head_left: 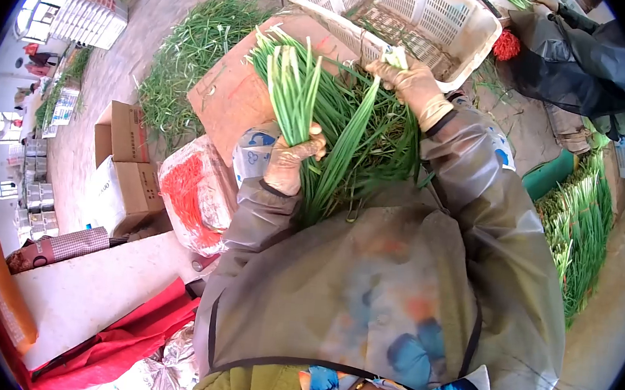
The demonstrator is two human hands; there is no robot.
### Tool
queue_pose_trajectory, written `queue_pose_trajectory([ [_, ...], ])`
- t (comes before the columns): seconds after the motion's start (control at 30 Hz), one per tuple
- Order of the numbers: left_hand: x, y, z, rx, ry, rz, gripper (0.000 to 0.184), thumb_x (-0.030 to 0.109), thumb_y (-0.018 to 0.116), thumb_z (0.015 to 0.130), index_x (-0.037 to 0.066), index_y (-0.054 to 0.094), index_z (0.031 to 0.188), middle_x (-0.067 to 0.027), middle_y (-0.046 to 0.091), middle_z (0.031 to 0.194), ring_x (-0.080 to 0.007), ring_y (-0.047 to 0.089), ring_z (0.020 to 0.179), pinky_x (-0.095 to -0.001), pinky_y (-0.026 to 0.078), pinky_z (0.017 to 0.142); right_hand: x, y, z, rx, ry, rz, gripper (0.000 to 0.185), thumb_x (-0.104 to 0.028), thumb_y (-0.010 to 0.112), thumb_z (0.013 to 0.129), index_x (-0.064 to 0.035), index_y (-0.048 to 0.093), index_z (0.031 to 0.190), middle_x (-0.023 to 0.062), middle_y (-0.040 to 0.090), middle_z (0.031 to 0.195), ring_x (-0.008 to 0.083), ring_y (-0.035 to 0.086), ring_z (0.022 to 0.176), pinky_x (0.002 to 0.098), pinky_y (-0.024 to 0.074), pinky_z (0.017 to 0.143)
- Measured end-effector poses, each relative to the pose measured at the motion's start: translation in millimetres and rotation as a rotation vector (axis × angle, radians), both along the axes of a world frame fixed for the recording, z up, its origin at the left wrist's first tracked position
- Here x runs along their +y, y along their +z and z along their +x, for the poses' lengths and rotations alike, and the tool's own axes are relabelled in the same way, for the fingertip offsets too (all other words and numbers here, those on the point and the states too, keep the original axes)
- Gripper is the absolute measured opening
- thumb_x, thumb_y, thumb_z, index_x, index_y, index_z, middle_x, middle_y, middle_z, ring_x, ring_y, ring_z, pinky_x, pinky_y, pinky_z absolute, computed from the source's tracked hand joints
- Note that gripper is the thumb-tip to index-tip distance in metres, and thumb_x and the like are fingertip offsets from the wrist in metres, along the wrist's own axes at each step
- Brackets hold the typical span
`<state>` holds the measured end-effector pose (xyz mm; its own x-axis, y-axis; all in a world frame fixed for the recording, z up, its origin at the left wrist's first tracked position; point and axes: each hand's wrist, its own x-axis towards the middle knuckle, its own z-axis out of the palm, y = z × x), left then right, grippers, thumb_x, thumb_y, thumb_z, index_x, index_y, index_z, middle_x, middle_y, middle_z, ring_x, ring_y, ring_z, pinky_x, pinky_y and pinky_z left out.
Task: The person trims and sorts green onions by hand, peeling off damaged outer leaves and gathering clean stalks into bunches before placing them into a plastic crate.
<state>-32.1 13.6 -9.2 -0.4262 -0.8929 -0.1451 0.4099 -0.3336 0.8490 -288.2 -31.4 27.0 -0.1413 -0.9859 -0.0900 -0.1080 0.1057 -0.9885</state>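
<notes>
My left hand (297,162), in a thin glove, is closed around a bunch of garlic chives (293,82), pale ends pointing up and away. My right hand (414,92), also gloved, is closed on a small bunch of chives, whose white ends (394,56) stick out above the fingers. Between and below my hands, a heap of loose chives (377,137) covers my lap, mixed with limp, darker leaves. Beyond it lies a reddish-brown board (225,87), partly hidden by the chives.
A white plastic crate (456,40) stands ahead. Loose green leaves (191,58) are piled on the floor at left, near a cardboard box (130,172) and a bag of red ties (193,188). Bundled chives (581,226) lie at right, near another person in dark clothing (562,61).
</notes>
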Motion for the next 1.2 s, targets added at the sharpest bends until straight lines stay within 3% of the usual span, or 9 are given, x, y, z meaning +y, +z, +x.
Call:
queue_pose_trajectory([
  [0.1, -3, -7, 7, 0.004, 0.033, 0.006, 0.022, 0.004, 0.064, 0.075, 0.003, 0.058, 0.097, -0.0081, 0.06, 0.083, -0.0179, 0.056, 0.072, -0.0259, 0.044, 0.062, 13, 27, 0, -0.353, 0.207, 0.121, 0.024, -0.026, 0.067, 0.078, -0.0031, 0.064, 0.085, 0.0021, 0.058, 0.066, 0.0064, 0.047, 0.049, 0.019, 0.0342, 0.04],
  [0.4, -13, 4, -45, 0.088, -0.067, -0.073, 0.03, -0.003, 0.066, 0.071, 0.005, 0.057, 0.098, -0.0047, 0.061, 0.095, -0.0146, 0.056, 0.087, -0.0266, 0.043, 0.078, 22, 9, 37, -0.273, 0.329, 0.109, 0.03, -0.022, 0.065, 0.08, -0.0012, 0.055, 0.1, 0.0048, 0.061, 0.075, 0.0105, 0.055, 0.056, 0.0218, 0.0419, 0.047],
  [0.5, -16, 6, -42, -0.002, -0.059, -0.095, 0.029, -0.004, 0.067, 0.07, 0.004, 0.058, 0.096, -0.0024, 0.061, 0.086, -0.0119, 0.056, 0.079, -0.0243, 0.043, 0.071, 26, 2, 35, 0.231, 0.436, -0.136, 0.063, -0.027, 0.074, 0.071, 0.0019, 0.044, 0.118, 0.0115, 0.06, 0.094, 0.0212, 0.057, 0.087, 0.0307, 0.0447, 0.078],
  [0.63, -14, 1, -29, -0.045, -0.075, -0.029, 0.024, -0.001, 0.067, 0.071, 0.004, 0.058, 0.092, -0.008, 0.061, 0.08, -0.0147, 0.056, 0.066, -0.0246, 0.045, 0.06, 26, -6, 21, 0.618, 0.575, -0.157, 0.057, -0.023, 0.072, 0.07, -0.0044, 0.046, 0.117, 0.0137, 0.06, 0.094, 0.0234, 0.058, 0.086, 0.0325, 0.0449, 0.076],
  [0.73, -9, 11, -12, 0.009, -0.137, 0.009, 0.027, 0.004, 0.067, 0.072, 0.004, 0.055, 0.097, -0.0113, 0.06, 0.08, -0.0172, 0.055, 0.066, -0.0264, 0.045, 0.06, 19, -17, -3, 0.638, 0.294, -0.157, 0.049, -0.023, 0.07, 0.07, -0.0007, 0.053, 0.11, 0.0173, 0.061, 0.091, 0.0273, 0.06, 0.079, 0.0328, 0.0478, 0.072],
  [0.8, -4, 20, -4, 0.051, -0.198, 0.061, 0.025, 0.003, 0.065, 0.074, 0.002, 0.056, 0.098, -0.0108, 0.061, 0.079, -0.0172, 0.056, 0.065, -0.0271, 0.045, 0.059, 15, 0, -28, 0.004, 0.099, 0.189, 0.033, -0.018, 0.067, 0.073, -0.0019, 0.06, 0.1, 0.0086, 0.06, 0.075, 0.0155, 0.056, 0.06, 0.0286, 0.0481, 0.06],
  [0.87, 0, 25, -1, 0.034, -0.228, 0.076, 0.034, 0.014, 0.064, 0.078, 0.001, 0.053, 0.108, -0.0113, 0.061, 0.083, -0.0172, 0.056, 0.066, -0.0279, 0.045, 0.06, 14, 2, -37, -0.581, 0.039, 0.027, 0.018, -0.009, 0.056, 0.081, 0.0004, 0.061, 0.095, 0.0016, 0.053, 0.061, 0.009, 0.048, 0.052, 0.0235, 0.046, 0.051],
  [0.97, 4, 29, -8, 0.035, -0.292, 0.045, 0.057, 0.033, 0.059, 0.08, -0.003, 0.042, 0.121, -0.0121, 0.059, 0.09, -0.0166, 0.051, 0.067, -0.0266, 0.041, 0.061, 27, 27, -22, -0.567, 0.146, 0.075, 0.019, -0.008, 0.055, 0.082, 0.0009, 0.061, 0.098, 0.0018, 0.055, 0.066, 0.0087, 0.048, 0.052, 0.0225, 0.0458, 0.051],
  [1.2, 11, 35, -24, -0.077, -0.311, 0.141, 0.055, 0.03, 0.062, 0.079, -0.001, 0.044, 0.12, -0.0116, 0.059, 0.092, -0.0165, 0.053, 0.068, -0.0278, 0.044, 0.064, 19, 16, 31, -0.229, 0.211, 0.079, 0.028, -0.019, 0.071, 0.074, 0.0017, 0.06, 0.088, 0.0032, 0.057, 0.066, 0.0103, 0.049, 0.048, 0.0238, 0.0403, 0.046],
])
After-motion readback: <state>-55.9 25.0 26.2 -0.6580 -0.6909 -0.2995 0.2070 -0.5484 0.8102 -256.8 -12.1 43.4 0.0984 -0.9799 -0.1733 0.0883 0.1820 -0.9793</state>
